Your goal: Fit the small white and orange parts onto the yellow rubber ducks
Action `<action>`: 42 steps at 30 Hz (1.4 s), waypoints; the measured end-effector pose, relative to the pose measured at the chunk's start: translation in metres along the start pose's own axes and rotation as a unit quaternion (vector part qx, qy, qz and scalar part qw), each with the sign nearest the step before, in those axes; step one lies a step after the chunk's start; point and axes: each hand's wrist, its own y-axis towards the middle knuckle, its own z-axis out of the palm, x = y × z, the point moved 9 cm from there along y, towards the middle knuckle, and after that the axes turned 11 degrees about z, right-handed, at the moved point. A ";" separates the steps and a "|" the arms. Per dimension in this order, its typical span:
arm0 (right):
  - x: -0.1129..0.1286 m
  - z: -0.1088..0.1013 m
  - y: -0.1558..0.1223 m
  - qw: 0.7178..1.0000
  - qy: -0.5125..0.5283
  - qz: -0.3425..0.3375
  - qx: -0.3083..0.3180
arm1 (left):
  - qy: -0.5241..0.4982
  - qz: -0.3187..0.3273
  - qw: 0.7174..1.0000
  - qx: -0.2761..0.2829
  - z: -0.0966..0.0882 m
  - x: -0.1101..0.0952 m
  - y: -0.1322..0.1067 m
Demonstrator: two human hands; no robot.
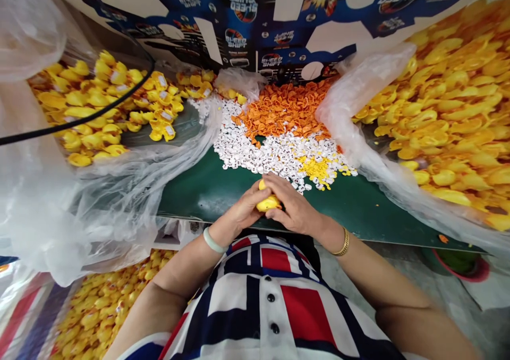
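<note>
Along the far edge of my green worktop [370, 216] stands a blue printed carton [255, 25], and clear plastic sheeting [75, 211] spills in from both sides. On my right, the sheeting carries a great bank of yellow ducks [450, 115] that fills the view out to the far right corner. Past the worktop's left side lies a smaller heap of ducks [99, 105], many with white patches, and a black cable [75, 116] arcs across my view of it. More ducks [103, 312] lie below the near edge, by my left arm. Beyond the near right corner I can see a pink-rimmed tub [464, 267].

Toward the far edge of the worktop, a mound of small orange pieces [285, 110] lies against a spread of white pieces with dark dots [255, 152]. A patch of small yellow pieces [316, 169] sits in the white spread's right side.

Over the middle of the worktop, just short of those white pieces, my hands meet. My left hand [243, 208], with a pale bangle [213, 240] at the wrist, and my right hand [292, 203], with a gold bangle [341, 242], are both clenched around one yellow rubber duck [269, 203]. Only part of its body shows between my fingers [279, 187].
</note>
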 end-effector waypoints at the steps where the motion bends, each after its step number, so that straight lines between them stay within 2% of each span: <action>1: -0.007 -0.006 0.000 0.999 0.024 0.022 -0.022 | 0.016 0.007 1.000 0.016 0.000 -0.003 0.000; 3: -0.020 -0.015 0.001 0.995 0.056 0.071 -0.051 | 0.059 0.015 0.997 0.037 -0.003 -0.008 -0.001; 4: -0.025 -0.015 0.003 0.993 0.065 0.089 -0.047 | 0.090 0.019 0.995 0.044 -0.005 -0.011 -0.002; 8: -0.025 0.002 0.007 0.989 0.084 0.114 0.036 | 0.251 0.087 0.962 0.057 -0.010 -0.026 -0.007; 9: -0.025 0.005 0.007 0.989 0.085 0.116 0.032 | 0.284 0.106 0.951 0.056 -0.010 -0.029 -0.010; 12: -0.027 0.007 0.005 0.987 0.096 0.129 -0.030 | 0.339 0.134 0.930 0.044 -0.014 -0.031 -0.016; 14: -0.033 0.013 0.003 0.982 0.106 0.150 -0.050 | 0.330 0.129 0.934 0.036 -0.018 -0.028 -0.015; 17: -0.042 0.021 -0.001 0.972 0.136 0.186 -0.042 | 0.232 0.114 0.966 0.020 -0.023 -0.023 -0.010; 20: -0.036 0.023 -0.002 0.965 0.174 0.193 -0.027 | 0.109 0.132 0.985 -0.007 -0.024 -0.027 -0.005; 22: -0.027 0.024 -0.001 0.965 0.174 0.194 -0.005 | 0.075 0.142 0.987 -0.010 -0.022 -0.029 -0.004; 25: -0.015 0.021 0.000 0.972 0.122 0.202 0.014 | 0.114 0.143 0.983 0.015 -0.018 -0.034 -0.005; 29: -0.011 0.007 -0.002 0.977 -0.061 0.200 -0.035 | 0.277 0.141 0.949 0.050 -0.017 -0.041 -0.005; 32: -0.011 0.008 -0.003 0.971 -0.144 0.185 -0.041 | 0.362 0.155 0.919 0.014 -0.021 -0.047 -0.001; 36: -0.007 0.020 -0.004 0.981 -0.116 0.149 -0.036 | 0.392 0.210 0.894 -0.050 -0.022 -0.050 0.003; 38: -0.005 0.023 -0.005 0.980 -0.125 0.147 -0.055 | 0.377 0.222 0.897 -0.071 -0.023 -0.047 0.004; 42: -0.006 0.019 -0.004 0.963 -0.184 0.175 -0.092 | 0.272 0.196 0.938 -0.090 -0.028 -0.035 0.009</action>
